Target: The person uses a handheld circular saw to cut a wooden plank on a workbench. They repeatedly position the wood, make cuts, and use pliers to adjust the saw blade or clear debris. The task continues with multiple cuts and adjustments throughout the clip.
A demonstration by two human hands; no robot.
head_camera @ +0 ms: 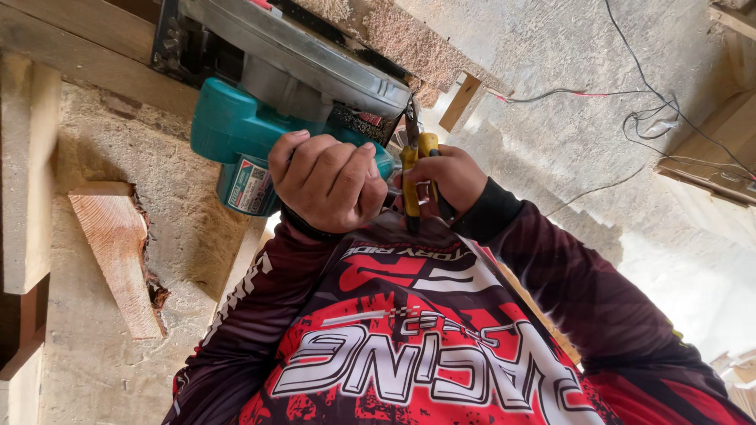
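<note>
2 hands at a teal circular saw

Left hand clenches the saw's handle; right hand grasps yellow-handled pliers just beside its metal blade guard.

Glossy teal plastic saw, rough timber

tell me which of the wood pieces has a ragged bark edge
The slanted offcut left of the left hand gripping the teal saw: dark bark runs down its right side. The beam at far left and the small strip past the saw are clean-edged.
</note>
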